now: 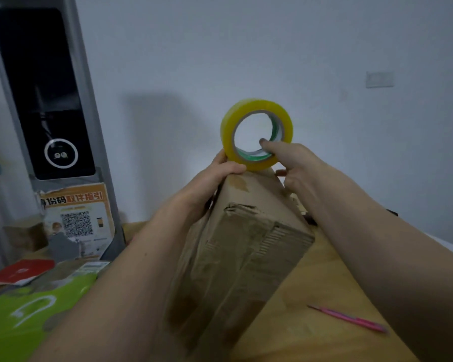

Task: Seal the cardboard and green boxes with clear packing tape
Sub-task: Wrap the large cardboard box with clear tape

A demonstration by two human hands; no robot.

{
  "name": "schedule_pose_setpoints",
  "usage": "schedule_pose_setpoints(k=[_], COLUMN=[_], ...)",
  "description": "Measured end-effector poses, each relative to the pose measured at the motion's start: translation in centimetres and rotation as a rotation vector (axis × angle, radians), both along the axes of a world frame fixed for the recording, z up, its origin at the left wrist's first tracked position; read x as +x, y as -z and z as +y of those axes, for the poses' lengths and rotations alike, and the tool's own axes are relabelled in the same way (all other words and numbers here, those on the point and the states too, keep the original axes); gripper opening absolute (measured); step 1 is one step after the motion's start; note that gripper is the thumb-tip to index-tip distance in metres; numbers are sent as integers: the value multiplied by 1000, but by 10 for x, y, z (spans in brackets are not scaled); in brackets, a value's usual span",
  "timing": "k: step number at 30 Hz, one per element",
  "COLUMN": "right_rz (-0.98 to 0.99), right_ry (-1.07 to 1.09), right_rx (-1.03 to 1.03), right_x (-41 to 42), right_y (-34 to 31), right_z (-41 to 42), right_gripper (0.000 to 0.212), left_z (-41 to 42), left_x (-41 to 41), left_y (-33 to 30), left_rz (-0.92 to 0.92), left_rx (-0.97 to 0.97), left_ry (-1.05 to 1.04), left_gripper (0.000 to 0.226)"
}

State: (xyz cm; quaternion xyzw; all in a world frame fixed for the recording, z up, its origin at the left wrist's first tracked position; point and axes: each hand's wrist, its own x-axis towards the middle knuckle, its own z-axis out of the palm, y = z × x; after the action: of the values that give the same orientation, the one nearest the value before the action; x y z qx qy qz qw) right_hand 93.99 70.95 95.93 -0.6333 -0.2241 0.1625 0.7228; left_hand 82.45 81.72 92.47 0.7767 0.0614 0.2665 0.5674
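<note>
A worn cardboard box (243, 246) is tilted up on the wooden table (311, 296), its far end raised. My left hand (220, 176) grips the box's far top-left edge, fingers curled over it. A yellowish roll of clear packing tape (226, 131) stands on edge at the box's far end. My right hand (290, 160) holds the roll, with one finger hooked through its core and the others below, by the box. A green box (24, 317) lies flat at the lower left, partly hidden behind my left forearm.
A pink pen-like tool (351, 318) lies on the table at the right. A red flat packet (21, 273) and a small cardboard box (26, 233) sit at the left. A tall grey kiosk (50, 100) with an orange QR poster (79, 220) stands behind them.
</note>
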Motion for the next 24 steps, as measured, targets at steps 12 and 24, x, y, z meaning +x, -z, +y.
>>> schedule_pose_setpoints(k=[12,24], right_rz=[214,51], right_ry=[-236,-135], right_rx=[189,98], right_x=[24,39], right_y=[18,41], right_z=[18,29], right_gripper=[30,16], left_z=[58,80], left_x=[-48,-57], left_y=[-3,-3], left_rz=[119,76], left_rx=[4,-130], left_ry=[-254,-269], left_gripper=[43,41])
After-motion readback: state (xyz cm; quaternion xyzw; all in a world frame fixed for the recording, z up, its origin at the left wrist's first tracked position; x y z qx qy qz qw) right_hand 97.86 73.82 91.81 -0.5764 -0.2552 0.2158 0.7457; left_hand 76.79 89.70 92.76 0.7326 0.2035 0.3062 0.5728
